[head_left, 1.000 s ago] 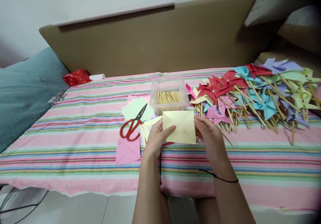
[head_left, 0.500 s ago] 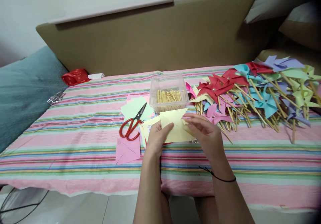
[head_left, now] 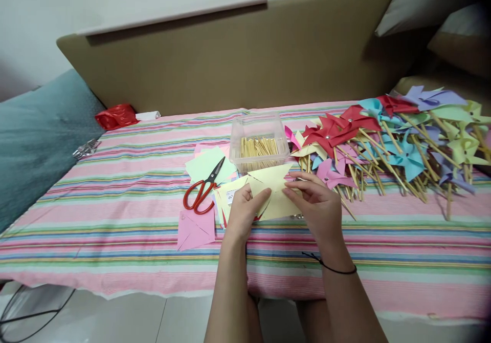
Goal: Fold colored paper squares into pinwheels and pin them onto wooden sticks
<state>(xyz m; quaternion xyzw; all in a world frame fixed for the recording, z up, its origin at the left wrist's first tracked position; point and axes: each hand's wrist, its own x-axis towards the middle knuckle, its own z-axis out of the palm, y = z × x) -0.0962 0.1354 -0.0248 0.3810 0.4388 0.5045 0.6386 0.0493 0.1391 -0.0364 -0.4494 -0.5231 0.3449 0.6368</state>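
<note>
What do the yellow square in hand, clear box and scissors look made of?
Pale yellow square: matte paper or thin card; it's thin, with cut slits and no shine.
Clear box: probably plastic, slightly cloudy; sticks show through its front wall.
Scissors: dark blades, likely steel; red handles look smooth, maybe plastic or coated metal, can't tell.

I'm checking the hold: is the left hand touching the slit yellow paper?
Touching. The head view shows the left hand with its thumb on the slit yellow paper.
</note>
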